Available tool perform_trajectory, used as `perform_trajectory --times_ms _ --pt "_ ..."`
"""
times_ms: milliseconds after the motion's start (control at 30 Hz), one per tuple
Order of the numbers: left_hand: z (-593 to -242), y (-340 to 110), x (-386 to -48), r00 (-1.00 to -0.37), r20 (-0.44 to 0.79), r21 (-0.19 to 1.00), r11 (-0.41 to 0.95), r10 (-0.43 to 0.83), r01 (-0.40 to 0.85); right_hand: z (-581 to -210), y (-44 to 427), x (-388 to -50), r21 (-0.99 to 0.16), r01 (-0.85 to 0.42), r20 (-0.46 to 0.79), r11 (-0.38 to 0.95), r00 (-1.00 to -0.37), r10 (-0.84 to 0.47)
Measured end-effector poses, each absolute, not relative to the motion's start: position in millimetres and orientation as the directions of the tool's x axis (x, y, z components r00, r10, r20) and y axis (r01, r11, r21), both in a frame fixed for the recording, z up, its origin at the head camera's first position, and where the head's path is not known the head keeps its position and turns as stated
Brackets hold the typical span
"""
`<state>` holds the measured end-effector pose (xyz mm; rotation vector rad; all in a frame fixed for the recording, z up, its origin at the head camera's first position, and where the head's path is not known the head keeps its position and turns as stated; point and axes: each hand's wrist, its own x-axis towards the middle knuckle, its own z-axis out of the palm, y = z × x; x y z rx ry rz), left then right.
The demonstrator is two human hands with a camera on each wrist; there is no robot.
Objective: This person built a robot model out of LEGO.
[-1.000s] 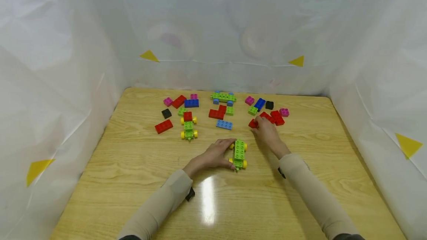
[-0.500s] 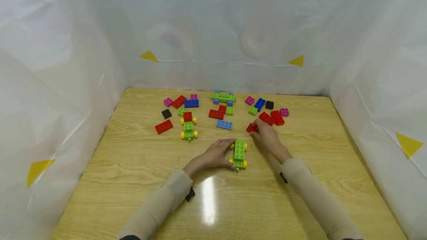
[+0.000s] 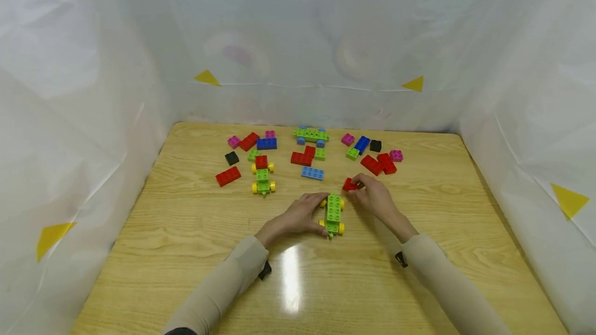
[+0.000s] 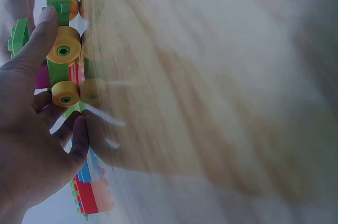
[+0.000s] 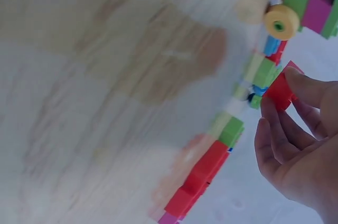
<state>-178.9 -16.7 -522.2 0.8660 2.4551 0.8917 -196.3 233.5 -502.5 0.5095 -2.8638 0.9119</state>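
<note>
My left hand [image 3: 300, 216] holds a toy car [image 3: 333, 211] with a green base and yellow wheels, thumb near its front end and fingers near its back end. A green brick tops the car; in the right wrist view a magenta brick [image 5: 318, 10] shows beneath that top layer. To the right of the car, my right hand [image 3: 374, 198] pinches a small red brick [image 3: 349, 184] between thumb and fingers. The right wrist view shows this red brick [image 5: 280, 91] tilted and held off the table. Part of it is hidden by the fingers.
Left of the hands stands another yellow-wheeled car [image 3: 263, 182] with a red brick on it. A blue-wheeled green base [image 3: 311, 135] is at the back. Loose bricks lie around, including a light blue brick [image 3: 312, 173] and a red brick [image 3: 228, 176]. White sheeting [image 3: 298, 102] encloses the table.
My right hand has drawn the small red brick toward me and slightly left, away from the other red bricks. The left hand and its car have stayed put.
</note>
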Motion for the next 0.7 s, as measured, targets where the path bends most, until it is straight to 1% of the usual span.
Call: perform_trajectory --times_ms 133,367,533,700 --pt "-522.5 -16.5 -178.4 -0.735 -0.145 0.677 0.608 0.662 0.414 -495.5 231.2 -188.3 -0.557 -0.396 0.248 0.730 -0.918 -0.309" --pt "-523.8 -16.4 -178.3 -0.738 -0.145 0.688 0.603 0.659 0.403 -483.5 225.0 -176.2 -0.606 -0.406 0.244 0.685 -0.913 -0.325" --pt "-524.5 -15.7 -178.9 -0.740 -0.148 0.683 0.609 0.657 0.403 -479.5 223.9 -172.0 -0.656 -0.424 0.275 0.625 -0.905 -0.326" --pt "-524.8 -15.8 -179.0 -0.739 -0.151 0.682 0.611 0.656 0.403 -475.5 224.6 -166.9 -0.661 -0.442 0.284 0.607 -0.896 -0.342"
